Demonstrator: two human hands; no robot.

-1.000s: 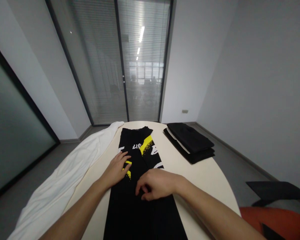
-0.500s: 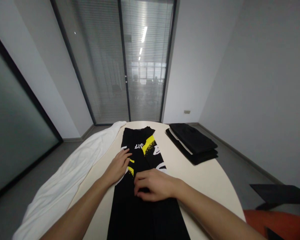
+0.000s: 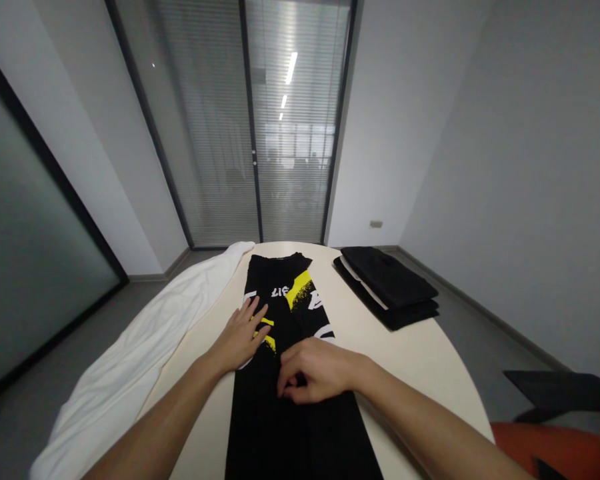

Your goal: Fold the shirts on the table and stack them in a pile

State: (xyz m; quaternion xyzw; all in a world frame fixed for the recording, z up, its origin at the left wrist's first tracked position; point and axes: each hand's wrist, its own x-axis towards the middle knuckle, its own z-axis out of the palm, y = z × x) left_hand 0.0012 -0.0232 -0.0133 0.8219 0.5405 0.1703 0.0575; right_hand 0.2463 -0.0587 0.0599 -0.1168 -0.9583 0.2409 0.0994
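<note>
A long black garment [image 3: 300, 433] with yellow and white print lies lengthwise on the table, running from the far end toward me. I cannot tell for sure what kind of garment it is. My left hand [image 3: 243, 333] rests flat on its left side, fingers spread over the printed part. On the middle of the cloth, my right hand [image 3: 315, 373] has its fingers curled and pinched together against the fabric. The fingertips are partly hidden, and the cloth around them lies mostly flat.
The pale round-ended table [image 3: 380, 360] bears a stack of folded black clothes [image 3: 387, 283] at the far right. White cloth [image 3: 145, 333] drapes along the left edge. A chair with an orange seat [image 3: 555, 450] stands at the right. Glass panels with blinds [image 3: 205, 133] are beyond.
My left fingers have spread wider. My right hand has shifted slightly right with its fingers drawn closer together. The garment's near left edge has moved a little to the right.
</note>
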